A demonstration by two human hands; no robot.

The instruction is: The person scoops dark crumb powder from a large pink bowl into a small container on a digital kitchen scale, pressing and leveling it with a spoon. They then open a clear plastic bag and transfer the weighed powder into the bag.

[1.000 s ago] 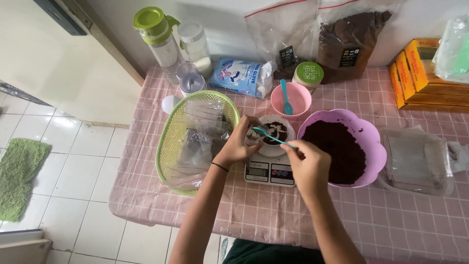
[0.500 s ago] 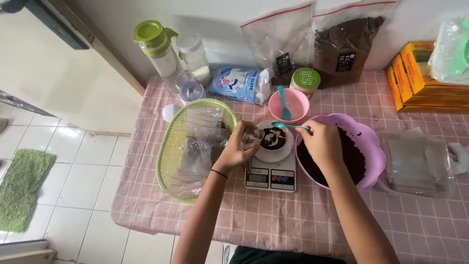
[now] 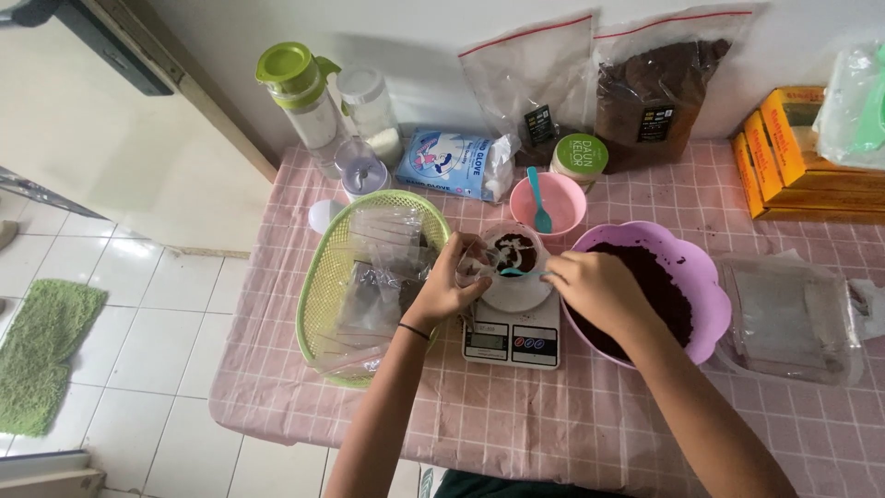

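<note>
Clear pouch (image 3: 498, 256) on scale (image 3: 512, 334), left hand (image 3: 449, 288) holding, right hand (image 3: 595, 286) spooning.

two bowls (image 3: 548, 204) — two spoons (image 3: 539, 205), two zip bags (image 3: 532, 88), one scale (image 3: 512, 337), one basket (image 3: 318, 295)

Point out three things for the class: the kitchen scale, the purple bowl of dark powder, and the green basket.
kitchen scale (image 3: 512, 343), head view, on its white front panel beside the display.
purple bowl (image 3: 705, 277), head view, on its scalloped right rim.
green basket (image 3: 318, 286), head view, on its left wall.
</note>
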